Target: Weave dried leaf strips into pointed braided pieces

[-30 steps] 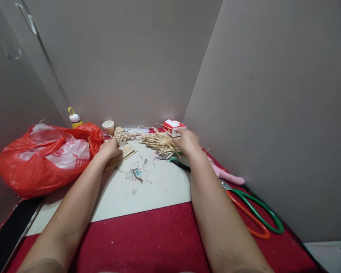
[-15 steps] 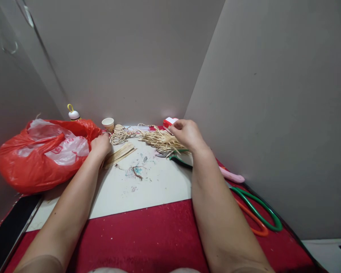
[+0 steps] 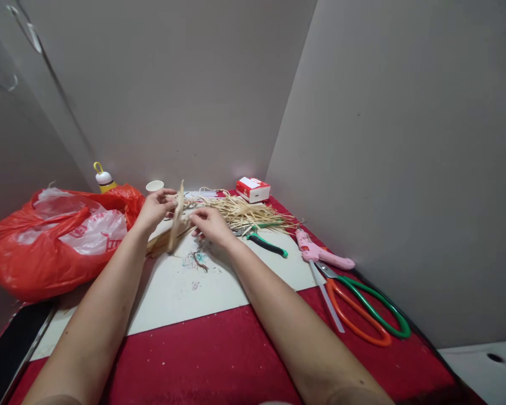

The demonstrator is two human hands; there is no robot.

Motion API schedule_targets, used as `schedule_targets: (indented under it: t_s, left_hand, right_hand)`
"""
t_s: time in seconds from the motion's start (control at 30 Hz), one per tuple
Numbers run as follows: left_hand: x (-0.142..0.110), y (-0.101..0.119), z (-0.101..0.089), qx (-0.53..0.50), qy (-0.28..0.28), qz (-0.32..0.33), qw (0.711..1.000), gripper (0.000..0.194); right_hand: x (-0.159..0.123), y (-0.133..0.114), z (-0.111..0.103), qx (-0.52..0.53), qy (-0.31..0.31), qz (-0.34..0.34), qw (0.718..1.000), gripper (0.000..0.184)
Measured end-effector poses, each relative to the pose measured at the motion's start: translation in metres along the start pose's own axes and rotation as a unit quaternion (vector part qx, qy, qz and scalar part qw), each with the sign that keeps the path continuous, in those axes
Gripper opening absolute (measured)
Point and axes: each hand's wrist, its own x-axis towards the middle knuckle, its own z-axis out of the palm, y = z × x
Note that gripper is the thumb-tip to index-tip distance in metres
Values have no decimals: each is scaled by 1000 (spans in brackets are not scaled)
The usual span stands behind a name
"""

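Observation:
My left hand (image 3: 155, 209) pinches a pale, flat strip of dried straw or husk (image 3: 177, 216), which stands nearly upright and looks slightly blurred. Just to its right, my right hand (image 3: 212, 226) has its thumb and fingers drawn together; whether anything lies between them is too small to make out. Beneath the raised strip, more flat strips (image 3: 158, 243) rest on the white board (image 3: 168, 304). A loose pile of dry straw (image 3: 253, 212) spreads behind and to the right of my right hand.
Left is a red plastic bag (image 3: 46, 264), with a yellow bottle (image 3: 105, 180) and paper cup (image 3: 154, 185) behind. A red-and-white box (image 3: 253, 190) stands at the back. Green-handled pliers (image 3: 267, 243), a pink glue gun (image 3: 320, 253) and large scissors (image 3: 362, 309) lie right.
My right hand has moved left from beside the box to near my left hand. My left hand has risen with a strip, and the view has shifted slightly.

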Motion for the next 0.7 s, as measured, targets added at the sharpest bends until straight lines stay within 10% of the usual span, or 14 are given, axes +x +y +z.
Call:
schedule_targets:
  t_s: [0.13, 0.47, 0.7]
  left_hand:
    - [-10, 1, 25, -128, -87, -17, 988, 47]
    - [-16, -14, 41, -179, -106, -50, 977, 37]
    - [-9, -20, 36, -156, -121, -192, 961, 47]
  right_hand:
    - [3, 3, -17, 133, 11, 33, 991, 22]
    - [11, 19, -31, 206, 7, 50, 977, 26]
    - [15, 14, -30, 134, 156, -202, 958, 22]
